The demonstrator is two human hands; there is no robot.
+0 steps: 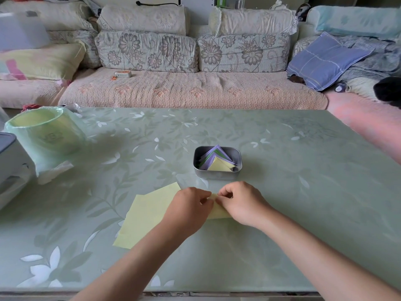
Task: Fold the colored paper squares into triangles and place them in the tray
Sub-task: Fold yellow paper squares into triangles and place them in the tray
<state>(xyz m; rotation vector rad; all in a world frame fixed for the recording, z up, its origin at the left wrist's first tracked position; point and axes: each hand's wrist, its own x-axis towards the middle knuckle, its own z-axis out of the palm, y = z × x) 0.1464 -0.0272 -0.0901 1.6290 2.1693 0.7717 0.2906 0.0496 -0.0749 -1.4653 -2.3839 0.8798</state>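
both hands pinching yellow paper, tray just beyond

surface right of tray: open | left edge: lined bin, grey appliance | near left: yellow sheets

1. There is one view only, from a wide-angle camera worn on the person's head.
2. It looks forward and down across a table, which fills the lower two thirds of the frame.
3. It sits close above the near table edge; both forearms enter from the bottom of the frame.
4. The left hand and right hand meet just below the frame's centre.
5. A sofa spans the upper third, straight ahead.
6. Straight lines bow near the frame edges.
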